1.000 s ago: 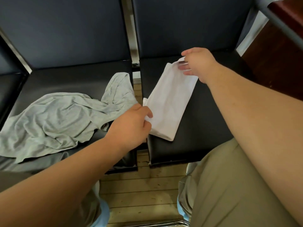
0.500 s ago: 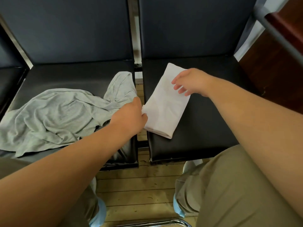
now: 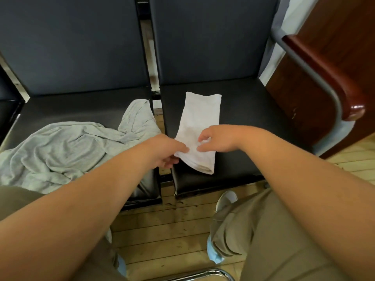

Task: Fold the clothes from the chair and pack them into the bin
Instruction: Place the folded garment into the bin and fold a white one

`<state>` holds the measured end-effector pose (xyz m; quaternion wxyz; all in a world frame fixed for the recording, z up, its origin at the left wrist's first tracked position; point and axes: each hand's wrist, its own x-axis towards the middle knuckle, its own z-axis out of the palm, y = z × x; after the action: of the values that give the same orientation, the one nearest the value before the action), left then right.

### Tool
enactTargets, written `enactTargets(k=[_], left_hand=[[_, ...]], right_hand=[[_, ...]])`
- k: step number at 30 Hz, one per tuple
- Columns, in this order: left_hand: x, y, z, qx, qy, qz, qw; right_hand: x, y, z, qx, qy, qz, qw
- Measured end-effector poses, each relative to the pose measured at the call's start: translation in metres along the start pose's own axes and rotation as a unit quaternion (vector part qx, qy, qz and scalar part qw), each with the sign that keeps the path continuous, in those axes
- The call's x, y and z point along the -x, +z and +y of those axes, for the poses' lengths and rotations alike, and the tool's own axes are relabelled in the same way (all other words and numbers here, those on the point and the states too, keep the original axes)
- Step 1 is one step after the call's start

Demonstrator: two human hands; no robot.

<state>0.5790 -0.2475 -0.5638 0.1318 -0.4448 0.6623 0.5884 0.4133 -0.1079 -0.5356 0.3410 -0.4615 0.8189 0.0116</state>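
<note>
A white cloth (image 3: 199, 122), folded into a long narrow strip, lies on the right black chair seat (image 3: 243, 110). My left hand (image 3: 166, 151) pinches its near left corner, thumb on top and fingers under the edge. Over the strip's near part hovers my right hand (image 3: 217, 140), fingers curled and fingertips at the fabric; whether it grips is unclear. A crumpled grey shirt (image 3: 67, 147) is spread on the left chair seat (image 3: 71, 106). No bin is in view.
A narrow gap with a metal frame (image 3: 157, 110) separates the two seats. A dark wooden cabinet (image 3: 328, 67) and a grey metal tube (image 3: 316, 78) stand at the right. Wooden floor (image 3: 172, 230) lies below, with a chrome bar (image 3: 203, 273) at the bottom edge.
My right hand moved from the cloth's far end toward its near end, close to my left hand. The far end now lies flat on the seat. My left hand kept the near corner.
</note>
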Motion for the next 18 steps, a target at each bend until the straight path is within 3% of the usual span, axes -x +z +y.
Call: enactTargets(k=[4, 11, 14, 16, 18], left_hand=[[0.011, 0.002, 0.015, 0.156, 0.009, -0.069, 0.985], [0.024, -0.004, 0.039, 0.228, 0.073, -0.030, 0.971], [0.033, -0.009, 0.046, 0.147, 0.143, -0.014, 0.979], [0.041, -0.015, 0.047, -0.020, 0.211, -0.018, 0.977], [0.040, -0.017, 0.046, -0.180, 0.269, 0.020, 0.946]], right_hand=[[0.021, 0.009, -0.014, -0.021, 0.005, -0.017, 1.000], [0.026, 0.017, -0.031, -0.020, 0.046, 0.200, 0.978], [0.031, 0.006, -0.030, -0.049, 0.058, 0.234, 0.969], [0.033, -0.001, -0.027, -0.054, 0.063, 0.249, 0.965], [0.036, -0.010, -0.024, -0.052, 0.056, 0.252, 0.965]])
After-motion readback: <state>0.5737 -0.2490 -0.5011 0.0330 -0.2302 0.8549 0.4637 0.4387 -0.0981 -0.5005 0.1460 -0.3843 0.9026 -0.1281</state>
